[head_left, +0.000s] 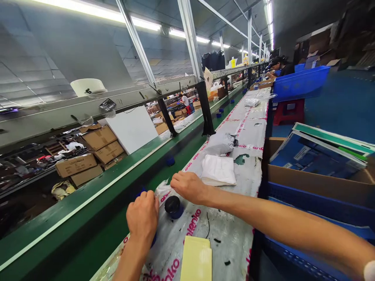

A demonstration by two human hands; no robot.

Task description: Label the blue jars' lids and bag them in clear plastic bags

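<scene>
Between my two hands a thin white crumpled sheet [163, 189] is stretched above the bench edge; it looks like plastic or tissue. My left hand [142, 214] is closed, its fingertips at the sheet's near side. Opposite it, my right hand [187, 186] pinches the sheet's far side. Just below them stands a round blue piece with a black top [174, 207]. Behind my left fingers a bit of another blue thing [141, 191] shows, mostly hidden. Beyond my right wrist lies a stack of white sheets or bags [218, 170].
Yellow cards [197, 259] lie on the plastic-covered bench [231, 218]. A green conveyor [96, 218] runs along the left, carrying small blue pieces [170, 160]. Farther up are a clear plastic bag [219, 143], a carton of folders [319, 175] at right, and a person [283, 67].
</scene>
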